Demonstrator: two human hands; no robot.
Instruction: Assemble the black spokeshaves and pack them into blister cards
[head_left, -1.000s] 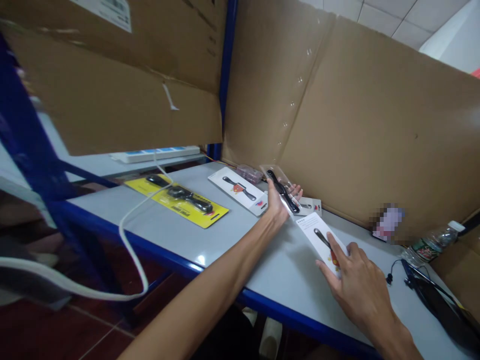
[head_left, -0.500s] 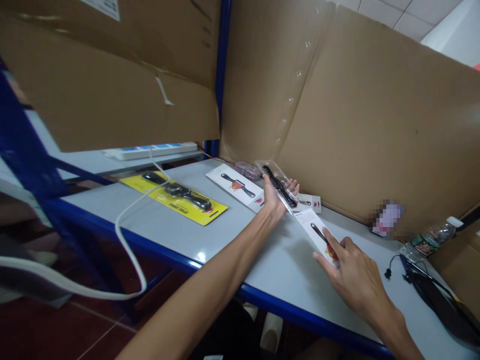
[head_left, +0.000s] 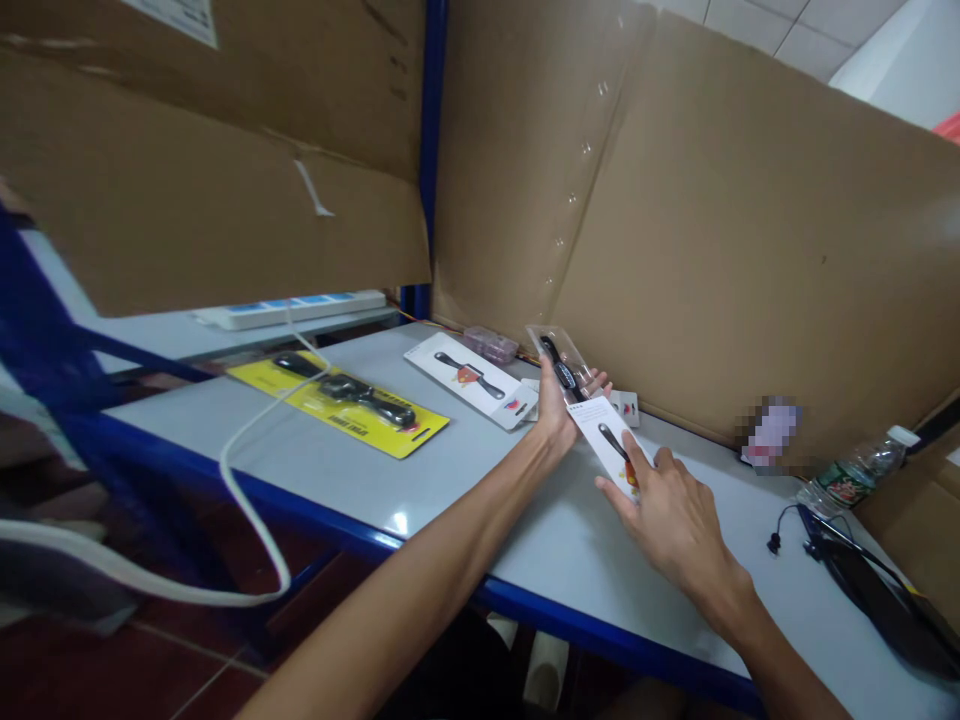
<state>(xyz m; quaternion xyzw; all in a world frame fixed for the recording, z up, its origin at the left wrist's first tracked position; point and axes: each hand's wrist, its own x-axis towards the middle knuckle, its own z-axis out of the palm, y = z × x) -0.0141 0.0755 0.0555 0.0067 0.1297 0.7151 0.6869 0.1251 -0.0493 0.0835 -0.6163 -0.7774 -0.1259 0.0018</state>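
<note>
My left hand (head_left: 561,400) is closed around a clear plastic blister (head_left: 576,352) with a black spokeshave (head_left: 559,368) inside it. Between the thumb and fingers of my right hand (head_left: 671,515) is a white printed card (head_left: 600,422) that pictures a spokeshave. The card's far end overlaps the near end of the blister; whether it sits inside or on top, I cannot tell. Left of my hands lies another white spokeshave card (head_left: 469,380), flat on the grey table (head_left: 352,500). Further left is a yellow card (head_left: 375,435) with a black spokeshave (head_left: 349,388) on it.
Behind my left hand sits a small translucent box (head_left: 491,345). A white cable (head_left: 247,500) hangs over the table's left side. At the right are a water bottle (head_left: 855,470), a blurred phone-like item (head_left: 772,432) and a black pouch-like item (head_left: 877,600). Cardboard walls (head_left: 712,220) stand behind.
My right hand has moved left and slightly up, bringing the white card further over the near part of the blister. My left hand still holds the blister. The view has shifted slightly.
</note>
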